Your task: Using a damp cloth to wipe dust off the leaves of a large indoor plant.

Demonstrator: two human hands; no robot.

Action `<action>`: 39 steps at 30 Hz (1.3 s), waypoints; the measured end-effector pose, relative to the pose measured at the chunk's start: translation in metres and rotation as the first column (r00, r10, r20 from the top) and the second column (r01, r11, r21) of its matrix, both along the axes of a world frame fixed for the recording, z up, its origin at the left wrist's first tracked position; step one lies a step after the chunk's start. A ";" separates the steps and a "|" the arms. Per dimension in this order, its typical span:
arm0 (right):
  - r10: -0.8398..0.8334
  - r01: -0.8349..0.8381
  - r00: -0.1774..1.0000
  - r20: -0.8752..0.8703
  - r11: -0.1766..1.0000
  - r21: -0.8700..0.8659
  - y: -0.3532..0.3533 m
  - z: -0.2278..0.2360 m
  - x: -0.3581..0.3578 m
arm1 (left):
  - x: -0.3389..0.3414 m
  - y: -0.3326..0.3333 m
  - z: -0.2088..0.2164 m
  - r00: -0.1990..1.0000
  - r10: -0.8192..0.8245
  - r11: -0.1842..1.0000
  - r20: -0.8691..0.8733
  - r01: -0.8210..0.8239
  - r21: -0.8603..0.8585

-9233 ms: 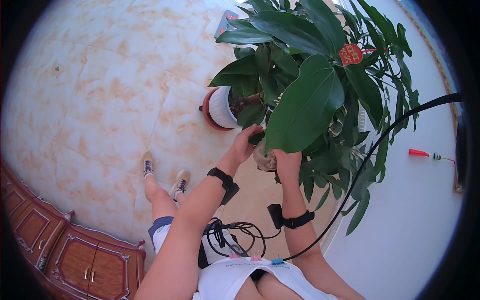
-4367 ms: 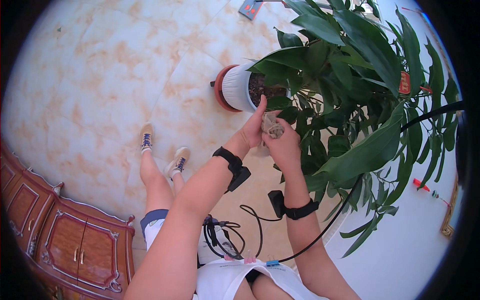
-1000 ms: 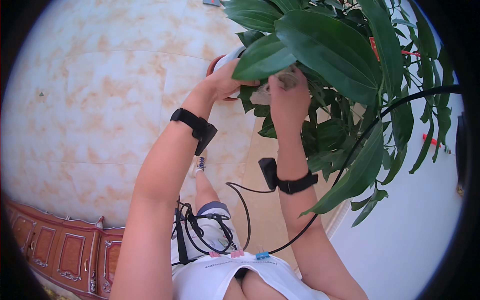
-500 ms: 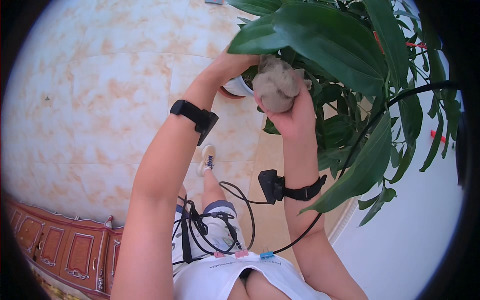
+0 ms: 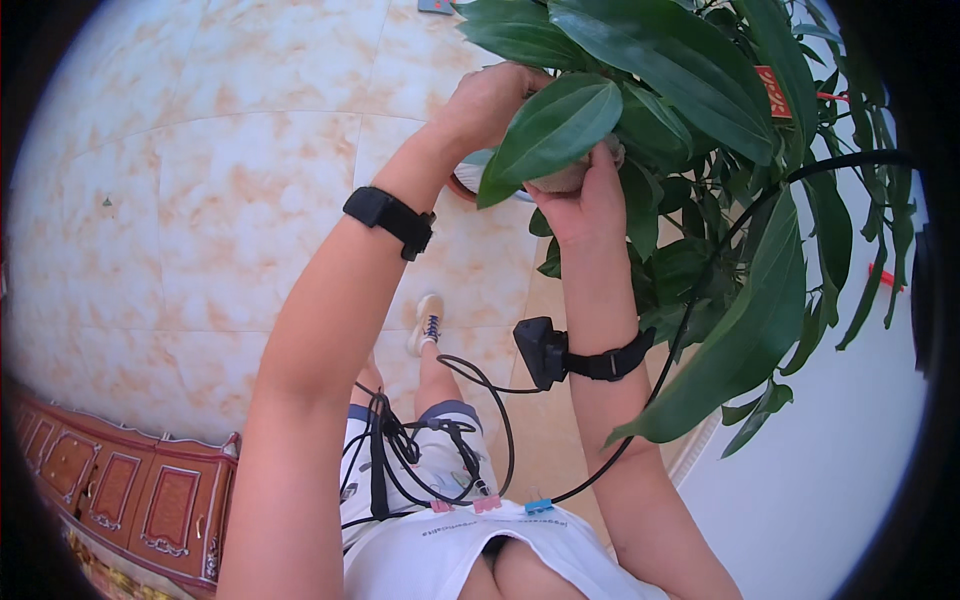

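A potted plant with large glossy green leaves [image 5: 563, 128] fills the upper right. My right hand [image 5: 588, 205] is closed around a beige-grey cloth [image 5: 562, 181], its thumb pressed along the side; a leaf covers most of the cloth. At the plant's left side my left hand [image 5: 492, 100] has its fingers curled in at the leaves. Leaves hide its fingertips, so what they grip cannot be made out. Beneath the hands, part of the white plant pot [image 5: 478, 160] shows.
A black cable [image 5: 735, 225] arcs past the right forearm and across the leaves. A red tag [image 5: 773, 92] hangs among the foliage. The white wall [image 5: 790, 470] is to the right, a brown carved cabinet [image 5: 120, 485] at lower left. Marbled floor tiles [image 5: 230, 210] spread left.
My left hand has moved up a little and its fingers have curled at the foliage. A leaf now hangs in front of the cloth, which was in plain view before.
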State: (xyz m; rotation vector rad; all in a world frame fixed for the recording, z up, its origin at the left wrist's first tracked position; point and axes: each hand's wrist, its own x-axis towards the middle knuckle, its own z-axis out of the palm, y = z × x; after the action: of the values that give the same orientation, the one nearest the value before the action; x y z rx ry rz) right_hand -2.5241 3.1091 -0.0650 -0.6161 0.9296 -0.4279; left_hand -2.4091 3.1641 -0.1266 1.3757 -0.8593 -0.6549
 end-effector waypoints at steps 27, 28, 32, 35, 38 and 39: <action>0.334 -0.343 0.939 -0.088 0.873 -0.347 0.041 0.035 -0.041 | -0.022 0.038 0.002 0.953 -0.028 0.995 -0.301 0.000 -0.095; 0.256 -0.264 0.964 -0.065 0.920 -0.289 0.039 0.036 -0.046 | -0.027 0.042 0.012 0.974 0.085 0.987 -0.211 -0.111 -0.113; 0.131 -0.174 0.982 -0.137 0.909 -0.378 0.040 0.032 -0.053 | -0.030 0.060 0.014 0.784 0.079 0.960 -0.616 -0.226 -0.165; 0.290 -0.381 0.920 -0.265 0.824 -0.420 0.040 0.039 -0.066 | -0.041 0.073 0.033 0.500 -0.205 0.922 -0.842 -0.191 -0.338; 0.417 -0.663 0.743 -0.524 0.570 -0.486 0.049 0.052 -0.076 | -0.043 0.073 0.057 0.491 -0.233 0.955 -0.839 -0.047 -0.292; 0.418 -0.664 0.742 -0.524 0.561 -0.493 0.051 0.059 -0.075 | -0.045 0.071 0.058 0.497 -0.236 0.952 -0.835 -0.052 -0.300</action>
State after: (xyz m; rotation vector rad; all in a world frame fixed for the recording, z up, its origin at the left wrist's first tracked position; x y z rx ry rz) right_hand -2.5995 3.1599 -0.0064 -1.6501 0.8441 -0.0403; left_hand -2.4538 3.2352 -0.0687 0.5529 -0.1621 -1.1262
